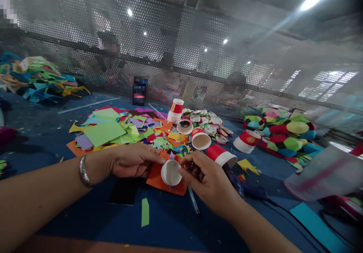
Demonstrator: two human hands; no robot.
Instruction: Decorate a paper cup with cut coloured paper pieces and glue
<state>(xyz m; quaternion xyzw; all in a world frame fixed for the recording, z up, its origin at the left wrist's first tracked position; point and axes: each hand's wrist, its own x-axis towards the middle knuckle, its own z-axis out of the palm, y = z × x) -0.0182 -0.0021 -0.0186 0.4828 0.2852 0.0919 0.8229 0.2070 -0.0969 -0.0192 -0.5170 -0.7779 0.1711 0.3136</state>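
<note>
One small white cup [171,173] on orange paper sheet [154,183], on blue table [176,228]. Left hand [134,161] at cup's left rim, right hand [203,175] at right rim; cannot tell if either clamps it. Red-and-white cups [201,140], paper scraps [105,132] beyond.

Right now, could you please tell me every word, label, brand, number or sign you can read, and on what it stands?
No text is readable.
Standing red-and-white cup: gold marking, too small and blurred.
Tilted cup at right: gold emblem, unreadable.
Phone: screen too blurred.
White cup: no lettering visible.
</note>
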